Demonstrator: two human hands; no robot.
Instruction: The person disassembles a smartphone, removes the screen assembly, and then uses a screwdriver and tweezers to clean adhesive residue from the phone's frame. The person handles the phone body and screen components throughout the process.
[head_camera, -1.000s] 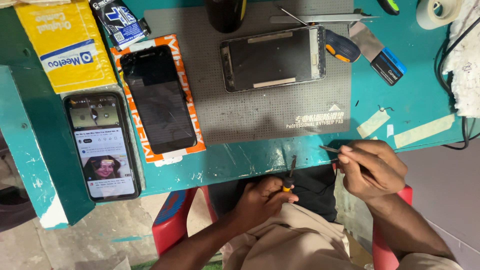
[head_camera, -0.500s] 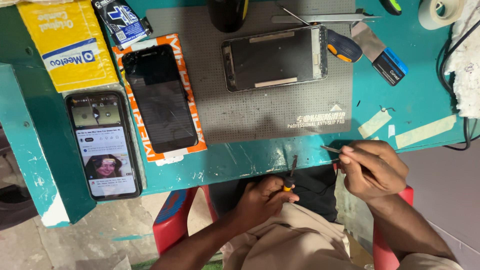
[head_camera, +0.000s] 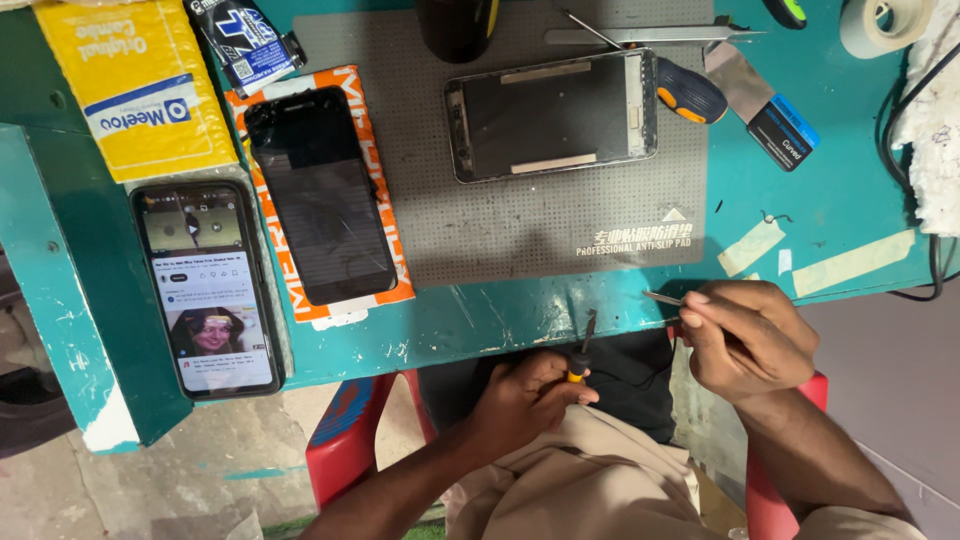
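Hands sit low, at the near edge of the teal surface (head_camera: 800, 190). Your left hand (head_camera: 525, 400) pinches a small screwdriver (head_camera: 583, 352) with a yellow and black handle, tip up by the edge. Your right hand (head_camera: 750, 335) is curled and pinches thin metal tweezers (head_camera: 663, 298), which point left. You look like you are getting tools ready, so next you would need a slow, steady reach up to the open phone (head_camera: 552, 115). It lies flat on the grey mat (head_camera: 520, 220), well apart from both hands. The mat is bumpy with tiny dots. The phone is a thin, shiny rectangle with a dull metal rim.
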